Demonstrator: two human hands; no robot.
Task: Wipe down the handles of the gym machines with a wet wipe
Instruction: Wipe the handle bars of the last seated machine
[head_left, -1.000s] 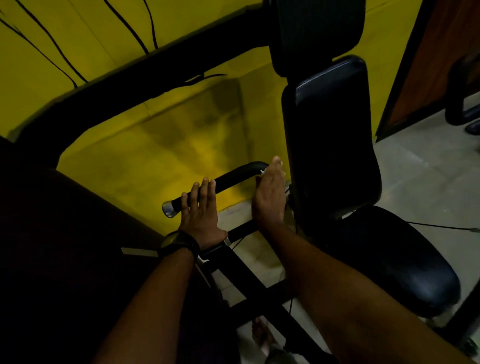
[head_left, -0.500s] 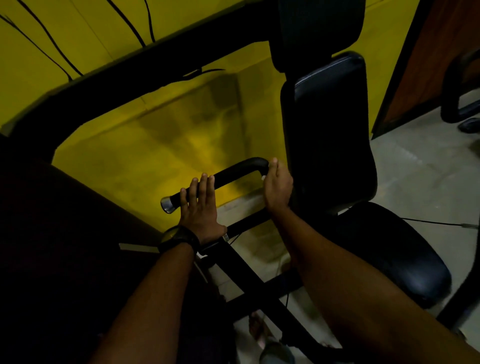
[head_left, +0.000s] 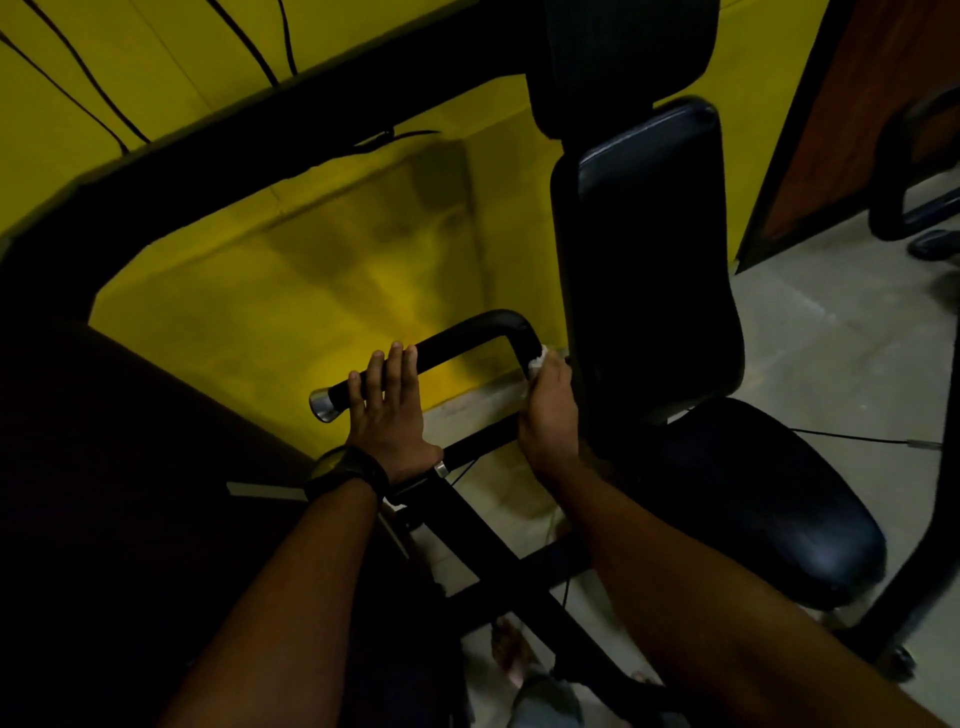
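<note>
black handle (head_left: 457, 340) under left hand (head_left: 387, 410) fingers, wet wipe (head_left: 537, 358) clamped in right hand (head_left: 550, 415), yellow wall (head_left: 322, 291) behind

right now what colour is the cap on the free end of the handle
Silver metal cap on the black handle, seen in the head view.

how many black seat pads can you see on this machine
3: the seat cushion at lower right, the backrest pad upright above it, and a head pad at the top edge, partly cropped. Others may be hidden in the dark.
</note>
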